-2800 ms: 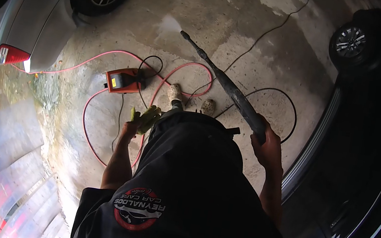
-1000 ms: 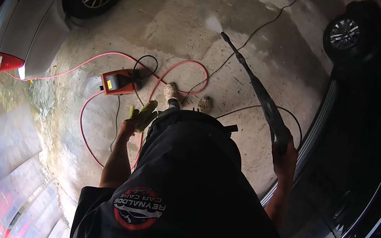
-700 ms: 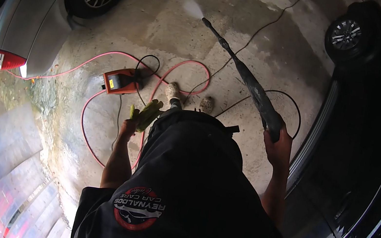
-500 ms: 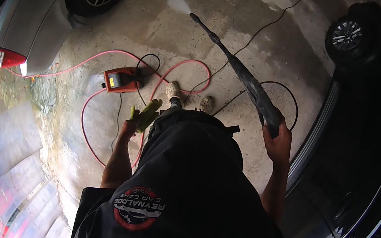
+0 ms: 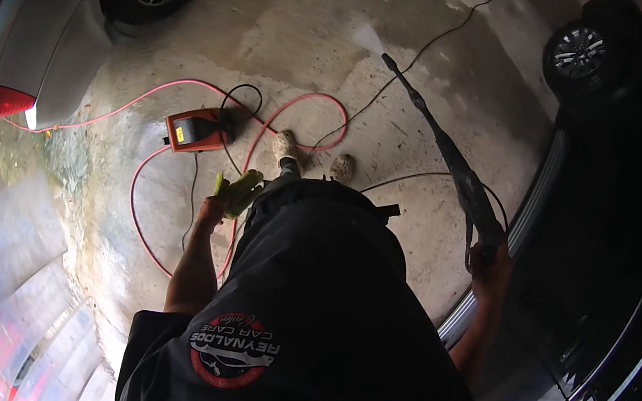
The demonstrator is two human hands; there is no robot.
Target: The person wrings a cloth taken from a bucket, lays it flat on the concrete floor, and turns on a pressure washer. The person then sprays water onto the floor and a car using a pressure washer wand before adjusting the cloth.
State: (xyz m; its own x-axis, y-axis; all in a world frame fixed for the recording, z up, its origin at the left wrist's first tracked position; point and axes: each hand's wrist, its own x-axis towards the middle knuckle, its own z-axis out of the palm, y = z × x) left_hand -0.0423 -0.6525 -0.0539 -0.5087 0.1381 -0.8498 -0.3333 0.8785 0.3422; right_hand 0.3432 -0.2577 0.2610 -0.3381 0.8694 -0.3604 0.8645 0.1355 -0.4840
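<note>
My right hand [image 5: 491, 269] is wrapped round the grip of a black pressure washer gun [image 5: 464, 179]. Its long lance points forward and to the left, with a pale fan of water spray [image 5: 368, 38] coming off the nozzle. Beside my left hip, my left hand [image 5: 210, 212] is closed on a crumpled yellow-green cloth [image 5: 242, 191]. On the concrete ahead of that hand stands an orange and black pressure washer [image 5: 197, 130], with hoses around it.
A red hose [image 5: 134, 197] loops across the floor near my feet, and a dark cable [image 5: 436, 42] runs forward. A silver car [image 5: 63, 37] stands at left, a black vehicle [image 5: 613, 244] close at right. Clear plastic sheets [image 5: 1, 227] lie lower left.
My right hand has moved outward to the right and slightly back, carrying the pressure washer gun. The nozzle and its spray have shifted right. My left hand still holds the cloth.
</note>
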